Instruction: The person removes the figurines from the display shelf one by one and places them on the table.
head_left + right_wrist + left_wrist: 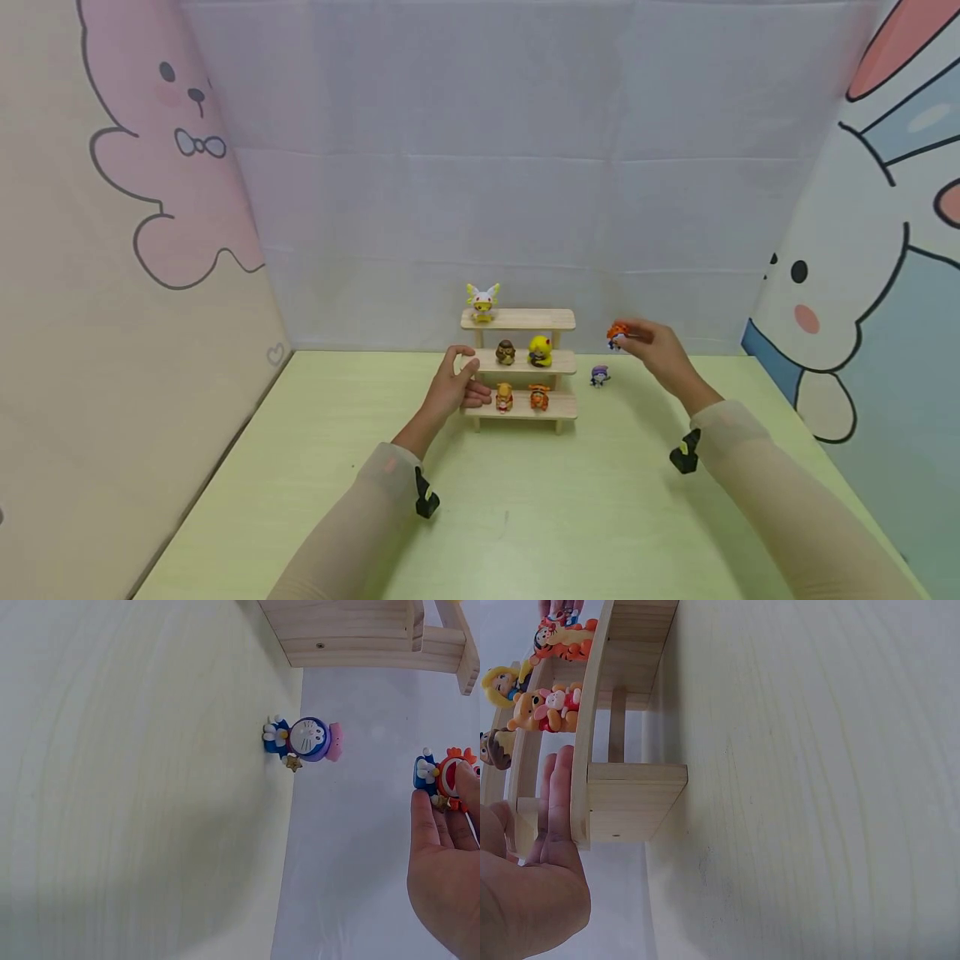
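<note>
The Doraemon figurine in the orange-red hat (426, 772) is in the air to the right of the three-tier wooden shelf (536, 319), above the tabletop (502, 517). The right hand (663, 350) pinches it between thumb and fingers, with little gap beyond the toy's own width. For a good placement, the hold should be light but secure, the blue base facing down and free of fingertips, and the approach slow enough to spare the neighbours.

The left hand (450, 387) holds the shelf's left end, thumb and fingers around the middle board's edge; even, gentle pressure would best steady the frame without tipping it.

The shelf's top board bears a white-and-yellow figurine (483, 305) at its left; the middle, an owl figurine (506, 353) and a yellow-haired figurine (539, 352); the bottom, Winnie-the-Pooh (504, 398) with Piglet (557, 701), beside Tigger (539, 397). A purple-hatted Doraemon (306, 738) stands on the tabletop, right of the shelf.
</note>
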`<state>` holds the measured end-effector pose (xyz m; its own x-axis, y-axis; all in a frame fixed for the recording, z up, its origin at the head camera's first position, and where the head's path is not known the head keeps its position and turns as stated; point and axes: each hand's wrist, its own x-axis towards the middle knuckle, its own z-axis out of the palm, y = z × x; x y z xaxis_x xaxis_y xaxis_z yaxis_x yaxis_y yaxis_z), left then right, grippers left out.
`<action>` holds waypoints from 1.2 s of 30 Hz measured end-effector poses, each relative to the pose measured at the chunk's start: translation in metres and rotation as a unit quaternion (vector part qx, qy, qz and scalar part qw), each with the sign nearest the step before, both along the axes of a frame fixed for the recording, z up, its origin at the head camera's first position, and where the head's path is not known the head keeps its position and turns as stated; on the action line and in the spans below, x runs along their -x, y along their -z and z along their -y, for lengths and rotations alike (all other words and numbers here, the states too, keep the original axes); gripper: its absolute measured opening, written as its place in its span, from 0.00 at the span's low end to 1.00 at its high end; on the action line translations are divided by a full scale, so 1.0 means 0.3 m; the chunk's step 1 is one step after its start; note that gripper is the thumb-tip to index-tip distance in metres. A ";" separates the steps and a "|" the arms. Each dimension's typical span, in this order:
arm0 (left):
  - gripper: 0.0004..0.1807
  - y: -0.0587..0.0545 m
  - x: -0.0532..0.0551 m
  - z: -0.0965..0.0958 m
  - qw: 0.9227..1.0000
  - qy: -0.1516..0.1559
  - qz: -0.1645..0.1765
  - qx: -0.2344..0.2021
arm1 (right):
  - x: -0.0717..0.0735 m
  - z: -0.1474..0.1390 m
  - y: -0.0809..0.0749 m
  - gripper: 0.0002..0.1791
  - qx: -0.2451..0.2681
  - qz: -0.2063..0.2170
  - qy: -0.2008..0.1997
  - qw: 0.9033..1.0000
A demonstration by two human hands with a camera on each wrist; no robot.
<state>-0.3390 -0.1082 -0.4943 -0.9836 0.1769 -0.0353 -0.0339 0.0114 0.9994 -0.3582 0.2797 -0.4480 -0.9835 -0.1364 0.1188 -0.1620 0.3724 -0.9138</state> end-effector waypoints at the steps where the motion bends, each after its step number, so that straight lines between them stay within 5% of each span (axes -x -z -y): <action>1: 0.18 0.000 0.000 0.000 1.000 0.000 0.000 0.001 | 0.000 -0.006 0.007 0.28 0.003 0.002 0.000 1.000; 17: 0.18 -0.002 -0.004 0.000 1.000 -0.001 -0.002 0.005 | -0.003 -0.061 0.129 0.27 0.026 0.035 0.005 0.999; 36: 0.19 0.003 0.002 -0.003 1.000 -0.007 0.007 0.001 | -0.018 -0.088 0.213 0.25 -0.051 0.037 -0.002 0.998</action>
<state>-0.3395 -0.1073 -0.4951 -0.9855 0.1626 -0.0492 -0.0477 0.0136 0.9988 -0.3528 0.3062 -0.5118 -0.9885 -0.1484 0.0303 -0.0967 0.4640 -0.8806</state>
